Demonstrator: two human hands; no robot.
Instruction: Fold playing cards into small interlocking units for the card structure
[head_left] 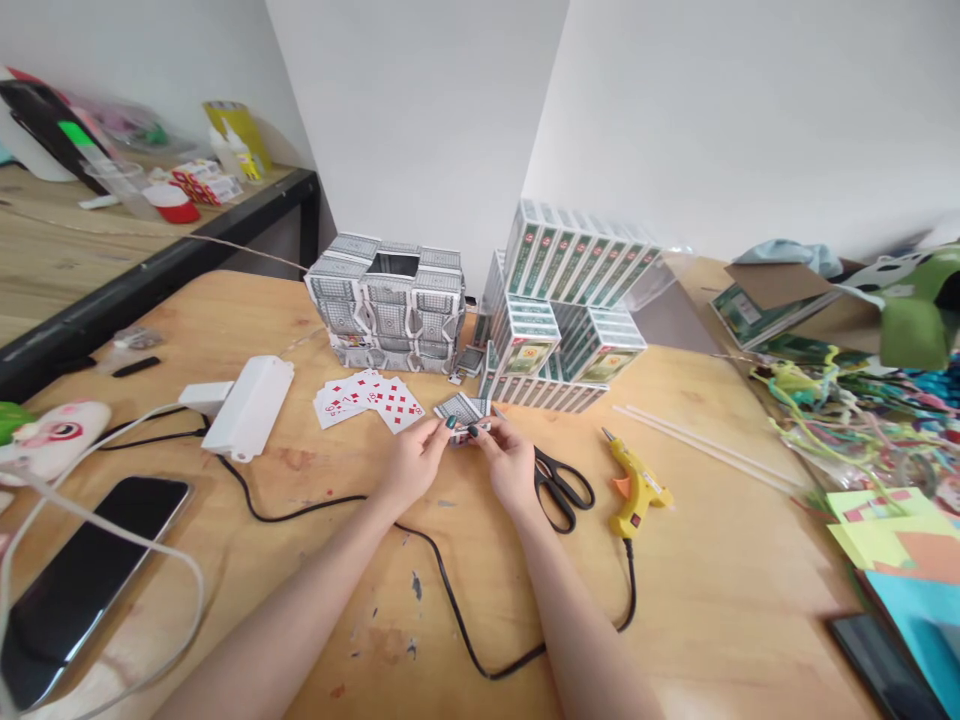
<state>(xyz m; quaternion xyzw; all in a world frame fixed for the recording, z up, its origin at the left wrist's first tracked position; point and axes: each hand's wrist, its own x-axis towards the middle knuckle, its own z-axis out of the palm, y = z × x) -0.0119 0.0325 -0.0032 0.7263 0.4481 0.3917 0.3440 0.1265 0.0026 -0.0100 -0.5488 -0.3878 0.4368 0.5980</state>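
Observation:
My left hand (415, 461) and my right hand (510, 463) meet near the middle of the table, fingertips pinching a small playing card piece (471, 431) between them. Just behind it lie face-down cards (459, 406). To their left several red-suited cards (397, 402) are fanned out face up. A structure built of playing cards (394, 305), with an opening in its top, stands behind the fan. Stacked card boxes (577, 262) rise at the back right. Beside my right hand rest black-handled scissors (562, 490), their blades partly hidden by the hand.
A yellow glue gun (637, 485) lies at the right, its black cable running under my forearms. Clear glue sticks (705, 448) are behind it. A white power box (249, 408) and a phone (90, 580) lie left; coloured paper (915, 600) and yarn (847, 415) fill the right edge.

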